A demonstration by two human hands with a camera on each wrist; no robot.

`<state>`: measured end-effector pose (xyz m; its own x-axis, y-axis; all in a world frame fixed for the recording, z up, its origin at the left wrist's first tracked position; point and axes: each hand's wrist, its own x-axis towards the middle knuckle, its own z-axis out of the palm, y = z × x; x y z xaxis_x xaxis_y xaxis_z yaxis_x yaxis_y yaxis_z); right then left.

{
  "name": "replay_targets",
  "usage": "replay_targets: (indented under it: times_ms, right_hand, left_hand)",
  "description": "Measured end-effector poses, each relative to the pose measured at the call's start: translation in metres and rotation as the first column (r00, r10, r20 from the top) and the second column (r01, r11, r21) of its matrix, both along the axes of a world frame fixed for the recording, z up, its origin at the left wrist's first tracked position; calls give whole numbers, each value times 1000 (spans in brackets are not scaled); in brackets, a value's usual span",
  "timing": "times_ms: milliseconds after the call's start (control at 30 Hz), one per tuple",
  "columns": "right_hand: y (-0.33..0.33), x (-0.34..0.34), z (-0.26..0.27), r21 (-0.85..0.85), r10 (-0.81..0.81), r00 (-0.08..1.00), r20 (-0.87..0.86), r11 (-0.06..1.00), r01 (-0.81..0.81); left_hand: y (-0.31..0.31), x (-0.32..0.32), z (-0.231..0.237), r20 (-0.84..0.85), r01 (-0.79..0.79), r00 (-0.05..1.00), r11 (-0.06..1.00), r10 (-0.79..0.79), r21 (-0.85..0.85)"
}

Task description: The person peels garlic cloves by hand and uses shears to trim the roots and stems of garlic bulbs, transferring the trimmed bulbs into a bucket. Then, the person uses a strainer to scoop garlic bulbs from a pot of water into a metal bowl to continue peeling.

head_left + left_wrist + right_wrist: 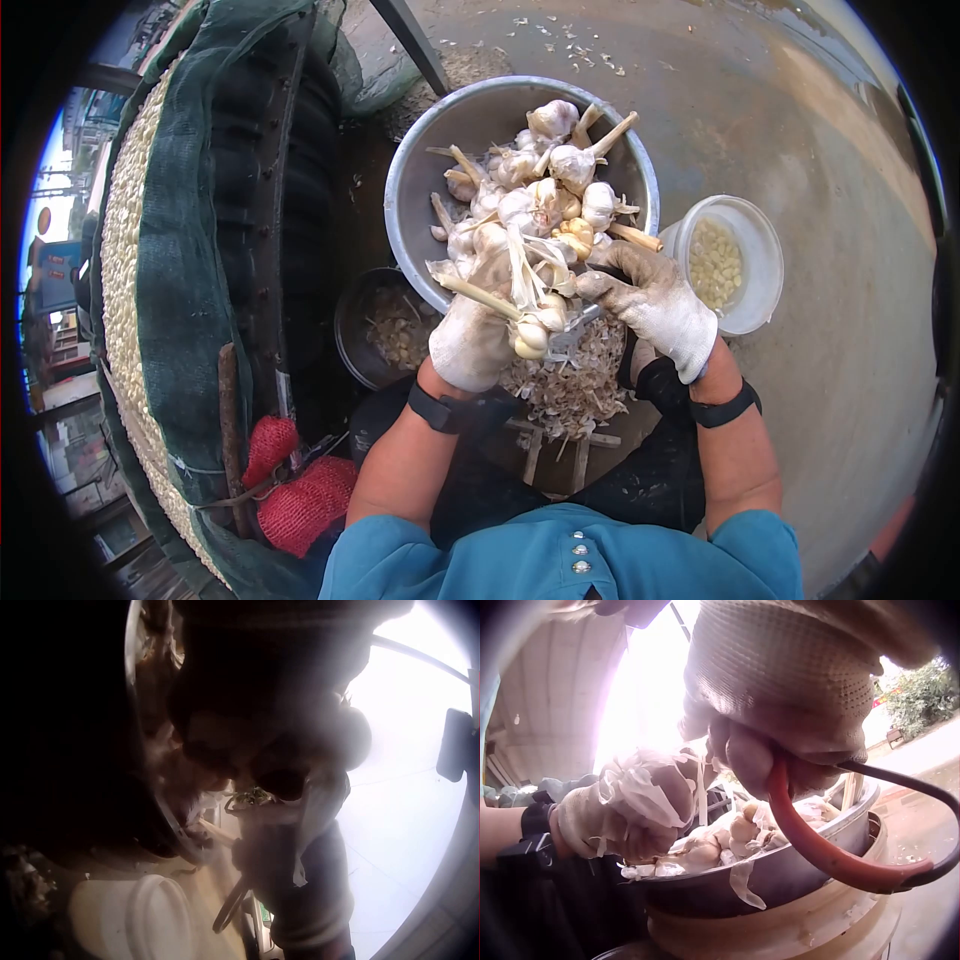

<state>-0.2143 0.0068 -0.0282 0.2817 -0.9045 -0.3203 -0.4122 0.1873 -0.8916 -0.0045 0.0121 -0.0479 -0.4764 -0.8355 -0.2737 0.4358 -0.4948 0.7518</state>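
Observation:
My left hand (pixel 470 345), in a soiled white glove, grips a garlic bulb (pixel 532 335) by its stalk side, its bare cloves facing me and loose skin hanging above. In the right wrist view the same glove is wrapped round torn white skin (pixel 649 795). My gloved right hand (pixel 665 310) is close beside the bulb, its fingers curled round a tool with a looped red-and-black handle (pixel 817 851), like scissors; the blades are hidden. Both hands are over the near rim of a metal basin (pixel 430 140) heaped with whole garlic bulbs (pixel 520 205).
A white plastic tub (pixel 765 255) of peeled cloves stands right of the basin, a metal bowl (pixel 350 350) of scraps at its left. Skins (pixel 570 390) pile up between my knees. Green netting (pixel 185 270) and red mesh bags (pixel 310 505) line the left side.

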Motion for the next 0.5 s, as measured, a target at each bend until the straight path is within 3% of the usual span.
replay_targets:
  times_ms: [33,100,133,200,233,300,333,400,433,500]
  right_hand:
    - [0,0,-2,-120,-50,998,31,991,54]
    - [-2,5,-2,-37,-100,994,39,994,101]
    - [-2,6,-2,2,-101,994,48,995,101]
    - [-1,6,-5,40,-101,993,57,994,99]
    - [-1,7,-12,42,-111,986,122,993,106]
    - [1,9,-16,45,-121,975,187,992,114]
    - [1,10,-16,18,-114,980,165,994,112]
    - [2,11,-17,-9,-106,984,143,994,109]
    - [3,12,-19,12,-133,981,138,991,133]
    - [5,15,-17,33,-159,978,133,987,156]
  left_hand:
    - [-1,0,4,0,0,1000,1000,0,1]
    - [-2,0,8,-154,36,988,986,-11,160]
    - [0,0,6,-153,37,988,986,-12,162]
    - [4,-5,0,265,13,964,984,35,-176]
    - [4,-8,1,265,13,964,984,35,-177]
    - [4,-14,5,211,-114,971,993,115,-17]
    - [4,-11,1,211,-113,971,993,114,-17]
    - [2,-3,-9,-146,46,989,992,-28,117]
    - [3,-3,-11,-146,45,989,992,-27,118]
    - [4,-7,-4,190,25,982,993,-2,-114]
